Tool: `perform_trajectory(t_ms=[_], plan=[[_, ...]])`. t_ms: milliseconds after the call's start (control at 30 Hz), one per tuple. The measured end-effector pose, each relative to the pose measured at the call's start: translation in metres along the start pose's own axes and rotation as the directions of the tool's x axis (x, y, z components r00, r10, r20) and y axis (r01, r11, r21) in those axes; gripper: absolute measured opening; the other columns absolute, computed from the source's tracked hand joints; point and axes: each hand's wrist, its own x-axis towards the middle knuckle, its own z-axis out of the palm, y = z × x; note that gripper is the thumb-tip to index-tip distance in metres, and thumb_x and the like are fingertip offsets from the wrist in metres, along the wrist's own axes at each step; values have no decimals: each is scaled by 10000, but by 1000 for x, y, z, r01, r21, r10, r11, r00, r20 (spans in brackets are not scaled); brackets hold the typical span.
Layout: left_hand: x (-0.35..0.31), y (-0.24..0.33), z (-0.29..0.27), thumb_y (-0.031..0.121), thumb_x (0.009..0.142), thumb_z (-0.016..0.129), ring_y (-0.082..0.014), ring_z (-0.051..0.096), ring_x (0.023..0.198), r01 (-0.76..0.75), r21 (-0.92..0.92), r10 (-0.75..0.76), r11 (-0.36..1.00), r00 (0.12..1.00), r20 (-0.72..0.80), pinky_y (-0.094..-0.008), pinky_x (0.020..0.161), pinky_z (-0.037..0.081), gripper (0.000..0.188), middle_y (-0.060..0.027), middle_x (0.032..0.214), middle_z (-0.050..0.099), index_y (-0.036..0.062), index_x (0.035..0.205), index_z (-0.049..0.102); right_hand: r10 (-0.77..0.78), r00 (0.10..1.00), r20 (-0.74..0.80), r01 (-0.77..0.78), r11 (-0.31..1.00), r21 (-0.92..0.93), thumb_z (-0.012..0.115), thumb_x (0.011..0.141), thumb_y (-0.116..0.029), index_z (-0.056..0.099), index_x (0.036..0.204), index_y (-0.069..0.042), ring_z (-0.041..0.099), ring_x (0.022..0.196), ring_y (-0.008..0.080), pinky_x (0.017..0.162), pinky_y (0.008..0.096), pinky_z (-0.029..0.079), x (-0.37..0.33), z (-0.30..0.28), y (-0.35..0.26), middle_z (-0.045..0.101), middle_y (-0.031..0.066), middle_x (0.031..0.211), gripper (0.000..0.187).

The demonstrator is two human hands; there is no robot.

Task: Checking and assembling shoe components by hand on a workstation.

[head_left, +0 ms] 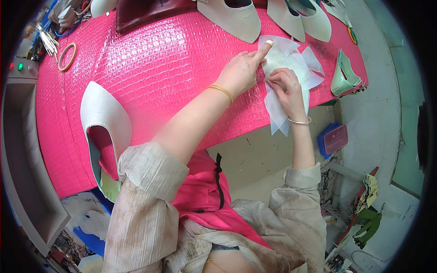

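White, translucent sheet pieces [313, 61] lay over the pink table's [150, 77] near edge; they looked light, limp and easily creased, best taken by a loose corner; the right hand [288, 87] seemed to pinch their edge; whether the left hand [239, 72] gripped, I could not tell.

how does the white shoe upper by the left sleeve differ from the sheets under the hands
The white shoe upper looks opaque; the sheets look thin and translucent. The upper curves around a wide opening; the sheets fan out and overlap. The sheets lie under the left hand and right hand; the upper lies apart from both. Both are whitish, on the pink tabletop.
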Motion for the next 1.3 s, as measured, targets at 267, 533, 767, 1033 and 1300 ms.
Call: perform_trajectory(t_ms=[267,533,767,1033,1300], plan=[[-10,-4,13,117,749,504,-230,437,1152,-206,324,229,924,973,-36,-369,991,313,301,-67,1143,539,151,1032,600,90,969,-231,-29,966,257,506,754,104,543,907,17,571,906,234,821,312,457,-58,-12,-21,600,120,906,180],[13,27,-16,141,699,560,-214,497,1076,64,114,-79,991,988,133,-413,900,379,184,-61,1027,592,126,848,667,213,938,-274,-117,938,326,476,723,134,536,1003,2,581,902,211,797,299,475,-59,1,-41,592,102,947,315],[9,24,7,180,656,626,-231,468,961,-21,153,-12,988,977,213,-332,824,355,159,-43,882,572,178,808,673,329,904,-272,-219,904,366,509,656,121,649,809,-46,572,854,204,727,292,480,-41,13,-36,609,74,943,266],[6,35,14,233,760,543,-225,448,1004,-36,293,-28,955,977,212,-341,838,336,183,-52,954,540,214,898,662,12,954,-301,-49,992,-115,539,573,92,673,799,-34,563,814,230,756,322,486,-82,-12,-58,650,71,825,291],[-2,50,24,203,775,515,-254,411,1108,102,403,-173,910,974,145,-586,987,177,235,-99,1039,497,152,991,594,19,964,-267,-82,970,-227,558,564,65,679,777,-39,556,795,220,741,309,478,-114,-50,-100,655,59,808,266]])
